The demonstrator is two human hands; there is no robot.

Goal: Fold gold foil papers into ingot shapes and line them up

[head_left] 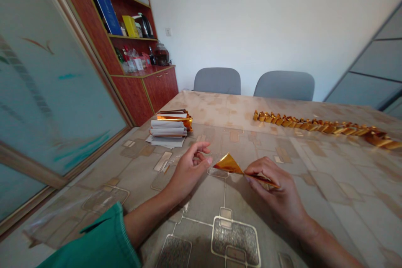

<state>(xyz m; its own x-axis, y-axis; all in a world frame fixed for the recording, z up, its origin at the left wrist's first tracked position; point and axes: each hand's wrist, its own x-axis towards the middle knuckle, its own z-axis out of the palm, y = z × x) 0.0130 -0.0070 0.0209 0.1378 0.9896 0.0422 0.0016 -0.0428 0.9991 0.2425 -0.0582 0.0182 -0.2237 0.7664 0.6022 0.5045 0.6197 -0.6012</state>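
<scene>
Beige patterned tabletop (216,111): row of folded gold-foil pieces (309,126) seemingly done, grey-and-gold paper stack (168,131) left; your right hand (279,186) pinches a pointed gold-foil strip (229,164), your left hand (192,166) loosely open.

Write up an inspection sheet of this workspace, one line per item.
Surface: table with patterned covering.
Job's things: folded gold piece; sheet stack, left; row of folded gold pieces, right.
Clutter: what looks like clear plastic near the left edge.
Hands: right hand pinches the gold piece; left hand is beside its tip, apparently not touching.
Cables: nothing seen.
Surroundings: grey chairs, shelved cabinet, white wall.
</scene>
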